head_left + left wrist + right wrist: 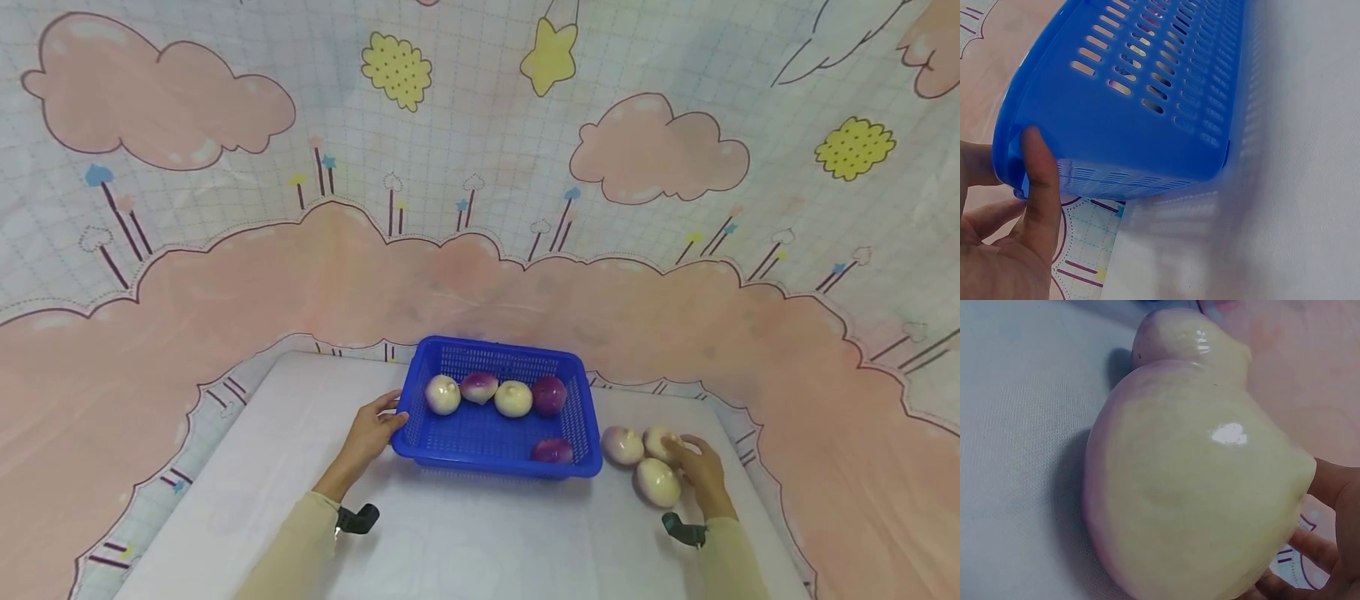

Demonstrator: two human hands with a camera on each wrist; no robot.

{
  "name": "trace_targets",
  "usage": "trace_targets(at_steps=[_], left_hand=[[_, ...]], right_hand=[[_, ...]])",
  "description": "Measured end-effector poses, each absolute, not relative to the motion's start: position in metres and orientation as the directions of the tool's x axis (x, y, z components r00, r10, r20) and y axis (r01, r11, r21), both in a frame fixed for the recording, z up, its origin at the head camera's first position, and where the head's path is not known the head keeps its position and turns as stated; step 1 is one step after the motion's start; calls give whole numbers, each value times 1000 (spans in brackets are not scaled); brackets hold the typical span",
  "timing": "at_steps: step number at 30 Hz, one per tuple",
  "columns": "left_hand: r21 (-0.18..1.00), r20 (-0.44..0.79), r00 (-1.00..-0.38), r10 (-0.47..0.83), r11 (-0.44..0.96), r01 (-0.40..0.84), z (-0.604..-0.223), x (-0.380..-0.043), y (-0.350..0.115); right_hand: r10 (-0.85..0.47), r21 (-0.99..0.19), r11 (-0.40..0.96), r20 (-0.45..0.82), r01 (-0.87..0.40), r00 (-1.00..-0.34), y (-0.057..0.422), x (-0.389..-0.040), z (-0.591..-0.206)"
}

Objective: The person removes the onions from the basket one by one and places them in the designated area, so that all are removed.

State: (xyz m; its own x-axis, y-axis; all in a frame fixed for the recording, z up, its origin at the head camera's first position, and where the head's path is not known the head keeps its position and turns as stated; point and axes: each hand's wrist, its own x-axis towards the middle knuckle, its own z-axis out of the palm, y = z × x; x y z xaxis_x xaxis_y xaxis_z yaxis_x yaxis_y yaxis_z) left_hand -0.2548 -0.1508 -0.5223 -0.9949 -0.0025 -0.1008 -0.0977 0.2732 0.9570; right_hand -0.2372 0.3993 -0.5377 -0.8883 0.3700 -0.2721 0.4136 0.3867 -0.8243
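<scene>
While my left hand grips the blue basket by its left rim, my right hand touches the back right one of three turnips beside it on the desk; whether it grips, I cannot tell. Five more lie inside the basket. All eight look glossy and rounded, coloured cream, purple or both.

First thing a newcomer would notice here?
Probably the bright blue basket mid-table in the head view, with five purple-and-cream onion-like vegetables inside and the left hand holding its left rim. Next, likely the three loose ones clustered on the white table to its right, the right hand beside them. Behind everything, large pink clouds cover the patterned backdrop.
</scene>
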Motion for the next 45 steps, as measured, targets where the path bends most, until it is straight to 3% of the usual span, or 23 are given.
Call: trace_targets(at_steps=[16,21,32,45], left_hand=[[960,-91,-996,3,265,-87,-523,-258,-152],[961,-98,-995,0,259,-95,-523,-256,-153],[963,-97,-995,2,253,-93,-525,-255,-152],[962,-89,-996,-2,260,-86,-524,-256,-150]], right_hand=[[342,-793,446,-278,416,-897,397,-240,-534],[375,-762,518,-205,388,-904,391,-239,-526],[436,-801,523,-41,291,-899,369,-228,-498],[383,-859,496,85,128,-920,330,-215,-458]])
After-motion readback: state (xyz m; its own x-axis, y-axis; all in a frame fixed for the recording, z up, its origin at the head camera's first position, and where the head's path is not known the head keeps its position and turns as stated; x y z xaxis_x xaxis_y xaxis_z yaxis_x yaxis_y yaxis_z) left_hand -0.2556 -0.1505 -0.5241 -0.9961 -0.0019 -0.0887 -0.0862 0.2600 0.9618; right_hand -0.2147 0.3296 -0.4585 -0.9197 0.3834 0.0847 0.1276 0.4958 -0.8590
